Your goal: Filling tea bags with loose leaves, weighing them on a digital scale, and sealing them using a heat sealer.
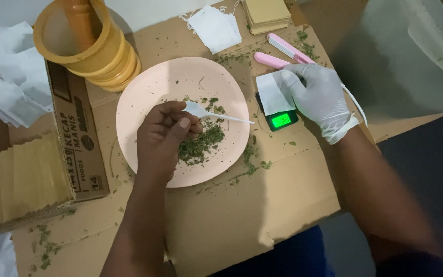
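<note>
My bare left hand hovers over a pale pink plate and grips a white plastic spoon whose handle points right. A small heap of chopped green dried herbs lies on the plate under the spoon. My right hand, in a white glove, holds a small white paper sachet upright on a little black pocket scale with a lit green display. Both things rest on flattened brown cardboard.
A yellow wooden mortar with pestle stands at the back left. Beside it is a cardboard box packed with tan envelopes. Loose white sachets, a stack of tan envelopes and a pink hand sealer lie behind the scale. Herb crumbs are scattered about.
</note>
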